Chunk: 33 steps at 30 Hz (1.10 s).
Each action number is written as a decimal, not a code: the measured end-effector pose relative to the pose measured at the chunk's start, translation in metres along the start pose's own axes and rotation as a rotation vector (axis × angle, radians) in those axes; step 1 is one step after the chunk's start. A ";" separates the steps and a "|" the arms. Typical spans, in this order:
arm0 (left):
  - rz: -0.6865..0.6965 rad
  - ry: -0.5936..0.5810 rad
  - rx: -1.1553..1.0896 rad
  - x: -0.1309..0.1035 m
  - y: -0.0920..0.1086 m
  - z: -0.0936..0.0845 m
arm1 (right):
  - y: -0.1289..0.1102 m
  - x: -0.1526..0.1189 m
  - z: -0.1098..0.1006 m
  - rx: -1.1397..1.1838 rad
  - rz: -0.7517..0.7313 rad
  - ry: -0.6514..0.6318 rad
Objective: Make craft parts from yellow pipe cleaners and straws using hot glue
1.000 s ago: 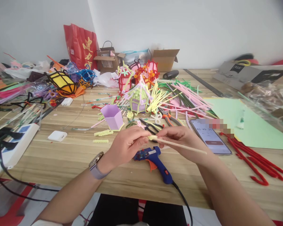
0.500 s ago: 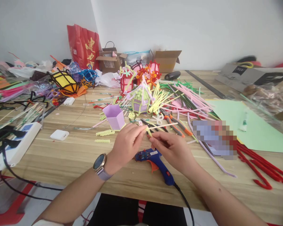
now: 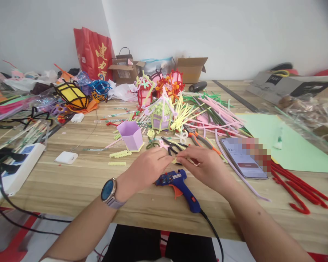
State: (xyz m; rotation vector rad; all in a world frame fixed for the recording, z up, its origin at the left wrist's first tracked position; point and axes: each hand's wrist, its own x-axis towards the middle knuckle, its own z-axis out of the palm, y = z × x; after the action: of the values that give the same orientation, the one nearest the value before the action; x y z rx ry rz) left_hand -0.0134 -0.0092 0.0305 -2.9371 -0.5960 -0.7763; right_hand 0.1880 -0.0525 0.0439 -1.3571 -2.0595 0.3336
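My left hand (image 3: 150, 163), with a watch (image 3: 108, 190) on its wrist, pinches one end of a short pale-yellow pipe cleaner (image 3: 174, 160). The fingertips of my right hand (image 3: 203, 160) close on its other end, so only a small bit shows between the hands. Just below them a blue glue gun (image 3: 180, 183) lies on its side. Black-handled scissors (image 3: 171, 145) lie behind the fingers. To the left stands an open lilac paper cup-like box (image 3: 131, 136), beside short braided yellow pipe-cleaner strips (image 3: 120, 154).
Behind the hands stands a yellow-and-lilac pipe-cleaner lantern (image 3: 161, 116). Pliers (image 3: 200, 138), loose pink pipe cleaners (image 3: 221, 114) and a phone (image 3: 247, 165) lie to the right. A power strip (image 3: 20, 163) is at the left. The glue gun's black cord (image 3: 211, 227) runs off the front edge.
A thin pale stick that jutted right from my fingers no longer shows there. Both hands have lowered slightly, and the view has shifted a little. The phone's screen shows more plainly.
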 end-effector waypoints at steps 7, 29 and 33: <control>-0.070 0.013 -0.442 -0.001 -0.003 -0.012 | 0.000 0.004 -0.018 0.570 0.214 -0.286; -0.247 0.173 0.103 -0.001 0.004 0.009 | -0.005 -0.010 0.032 -0.560 -0.206 0.286; -0.175 0.057 0.087 0.000 0.005 0.005 | 0.000 -0.007 0.020 -0.536 -0.237 0.311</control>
State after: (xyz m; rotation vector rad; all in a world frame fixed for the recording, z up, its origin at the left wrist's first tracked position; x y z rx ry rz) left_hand -0.0095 -0.0132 0.0262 -2.8020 -0.8686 -0.8233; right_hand 0.1767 -0.0559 0.0263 -1.3290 -2.0837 -0.5364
